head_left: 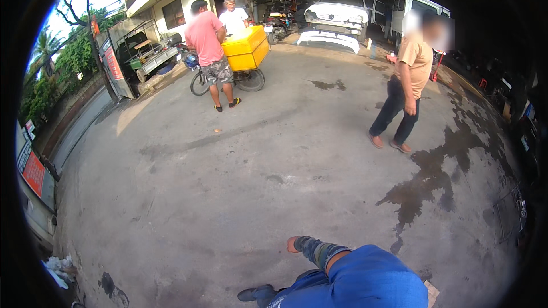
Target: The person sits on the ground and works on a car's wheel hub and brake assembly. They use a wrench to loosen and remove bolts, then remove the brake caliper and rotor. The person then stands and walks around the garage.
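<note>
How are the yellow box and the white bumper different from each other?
Colour: the box is yellow, while the bumper is white. Shape: the box is tall and block-like; the bumper is long and low. Place: the box sits raised over a bicycle wheel, but the bumper lies on the ground. Both look mostly one plain colour.

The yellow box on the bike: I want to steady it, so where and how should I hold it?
Probably by the right-hand corners of the yellow box, coming from the picture's right: it is square-edged, no handle shows, and the person in pink stands at its left, the person in white behind.
</note>
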`<state>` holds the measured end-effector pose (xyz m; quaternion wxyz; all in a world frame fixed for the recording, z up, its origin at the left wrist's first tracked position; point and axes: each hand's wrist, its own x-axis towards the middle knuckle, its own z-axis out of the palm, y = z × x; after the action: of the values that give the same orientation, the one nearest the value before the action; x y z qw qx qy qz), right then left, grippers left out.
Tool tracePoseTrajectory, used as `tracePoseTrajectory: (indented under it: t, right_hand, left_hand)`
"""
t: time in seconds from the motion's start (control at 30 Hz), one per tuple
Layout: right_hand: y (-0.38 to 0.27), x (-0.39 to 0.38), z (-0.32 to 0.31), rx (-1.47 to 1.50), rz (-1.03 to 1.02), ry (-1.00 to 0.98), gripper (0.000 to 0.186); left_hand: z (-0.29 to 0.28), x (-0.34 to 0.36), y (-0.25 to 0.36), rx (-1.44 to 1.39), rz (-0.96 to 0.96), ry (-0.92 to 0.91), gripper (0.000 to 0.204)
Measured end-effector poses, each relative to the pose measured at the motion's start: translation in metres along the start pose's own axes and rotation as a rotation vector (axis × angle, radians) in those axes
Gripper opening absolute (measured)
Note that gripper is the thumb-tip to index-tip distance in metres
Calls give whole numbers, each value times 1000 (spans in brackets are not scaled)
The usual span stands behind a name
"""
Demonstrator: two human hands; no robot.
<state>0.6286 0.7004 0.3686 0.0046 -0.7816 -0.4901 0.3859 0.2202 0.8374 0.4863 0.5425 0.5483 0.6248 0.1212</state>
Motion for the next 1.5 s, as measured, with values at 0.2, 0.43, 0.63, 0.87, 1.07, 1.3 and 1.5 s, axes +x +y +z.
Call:
tracePoseTrajectory:
  t: [0.2,0.43,0.63,0.87,1.07,1.3,1.5]
  right_hand:
    - [46,15,36,207,718,140,40]
    - [-35,77,28,-1,2,-192,23]
    - [-320,268,24,298,319,-453,23]
    - [-600,481,-11,-58,307,-509,24]
    - [-1015,668,2,-81,-216,-266,23]
    - [-1485,492,257,-7,-1102,-592,23]
    - [-1528,405,406,-320,-1443,-777,28]
  left_hand:
    - [-145,59,-93,-143,-167,212,52]
    - [-257,126,-148,90,-351,454,51]
    - [-348,106,-194,-209,-511,629,47]
    - [-361,18,-295,-513,-1029,830,46]
    - [-373,6,-291,-766,-1162,1190,43]
    - [-380,119,-300,-936,-1178,958,41]
    - [-481,140,-415,-434,-862,763,34]
